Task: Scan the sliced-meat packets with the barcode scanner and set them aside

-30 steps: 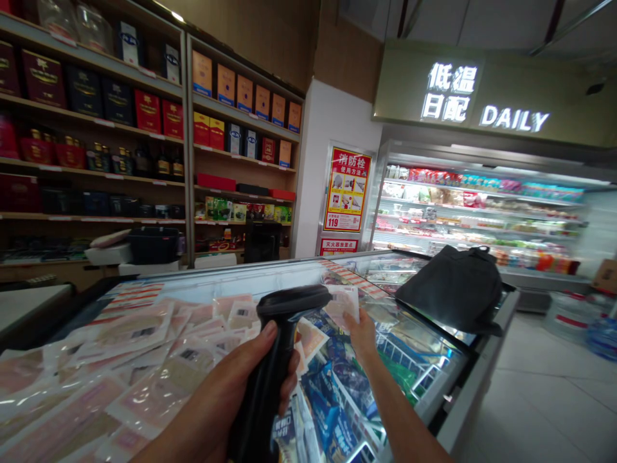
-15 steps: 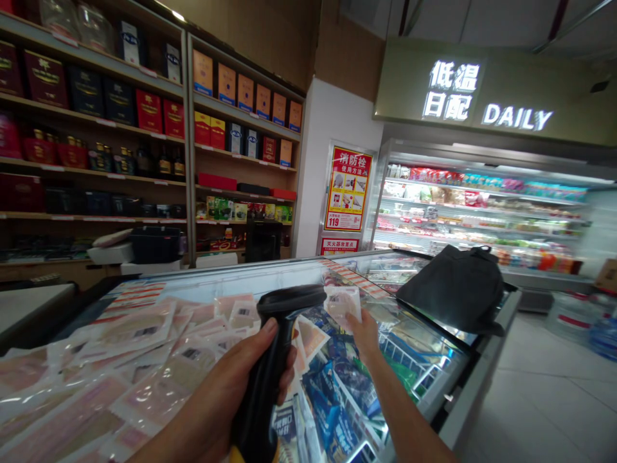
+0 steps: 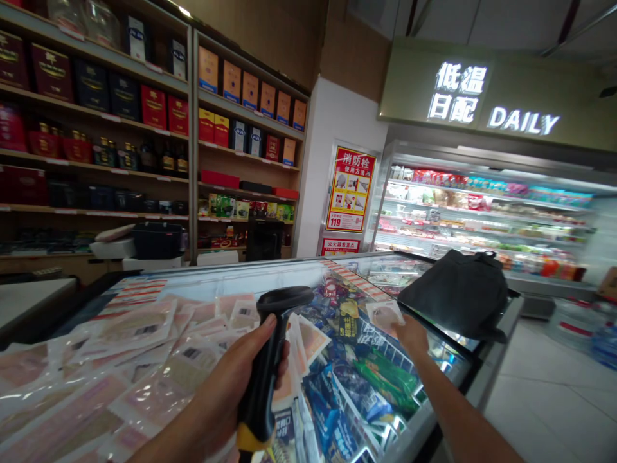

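Note:
My left hand [image 3: 245, 363] is wrapped round the handle of a black and yellow barcode scanner [image 3: 267, 360], whose head points to the right. Between the fingers of my right hand [image 3: 409, 334] is a small clear food packet [image 3: 384, 316], gripped at its edge above the freezer's glass lid. To the left of the scanner, many flat pinkish vacuum packets [image 3: 159, 360] with barcode labels lie heaped on the lid. A few more white-edged packets [image 3: 308, 341] lie just right of the scanner. Under the glass, blue and green frozen food bags [image 3: 385, 379] sit in wire baskets.
A black bag [image 3: 456, 289] rests on the right part of the chest freezer [image 3: 499, 347]. Shelves with boxes and bottles [image 3: 91, 116] stand at the left wall. A lit refrigerated display [image 3: 482, 212] runs along the back. Water jugs [image 3: 573, 325] stand on the floor at right.
My right hand has moved to the right with the small packet, away from the scanner's head. My left hand keeps the scanner in nearly the same place.

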`<action>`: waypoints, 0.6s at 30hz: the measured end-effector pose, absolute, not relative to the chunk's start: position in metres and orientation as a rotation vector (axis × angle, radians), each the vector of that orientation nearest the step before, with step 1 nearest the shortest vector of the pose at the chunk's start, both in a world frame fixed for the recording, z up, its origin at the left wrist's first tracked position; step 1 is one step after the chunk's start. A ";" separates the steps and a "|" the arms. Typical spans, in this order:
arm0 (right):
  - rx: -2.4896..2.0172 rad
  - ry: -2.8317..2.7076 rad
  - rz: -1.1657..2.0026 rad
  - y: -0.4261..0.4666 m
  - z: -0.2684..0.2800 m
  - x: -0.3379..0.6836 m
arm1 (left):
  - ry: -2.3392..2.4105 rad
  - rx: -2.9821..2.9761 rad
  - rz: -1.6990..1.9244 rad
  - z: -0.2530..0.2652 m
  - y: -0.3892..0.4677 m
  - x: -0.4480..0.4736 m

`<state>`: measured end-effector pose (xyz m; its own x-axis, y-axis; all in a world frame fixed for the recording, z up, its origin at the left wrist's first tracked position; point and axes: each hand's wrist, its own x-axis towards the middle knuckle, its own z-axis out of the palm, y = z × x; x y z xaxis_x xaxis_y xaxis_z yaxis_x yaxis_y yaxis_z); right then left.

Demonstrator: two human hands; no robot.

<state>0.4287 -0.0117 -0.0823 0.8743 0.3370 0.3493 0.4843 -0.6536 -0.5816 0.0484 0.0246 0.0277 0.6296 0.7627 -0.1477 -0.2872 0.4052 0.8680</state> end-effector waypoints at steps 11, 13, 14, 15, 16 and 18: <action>-1.971 -1.343 0.085 0.057 -0.077 0.293 | 0.646 1.066 0.775 0.027 0.020 0.051; -2.058 -1.364 0.066 0.069 -0.073 0.269 | 0.656 1.078 0.768 0.027 0.019 0.051; -2.113 -1.353 0.068 0.072 -0.071 0.262 | 0.662 1.082 0.767 0.028 0.019 0.051; -2.158 -1.342 0.093 0.074 -0.070 0.258 | 0.666 1.086 0.768 0.028 0.018 0.051; -2.184 -1.326 0.138 0.076 -0.068 0.255 | 0.669 1.089 0.771 0.028 0.018 0.051; -2.177 -1.307 0.253 0.077 -0.067 0.256 | 0.666 1.089 0.776 0.027 0.017 0.051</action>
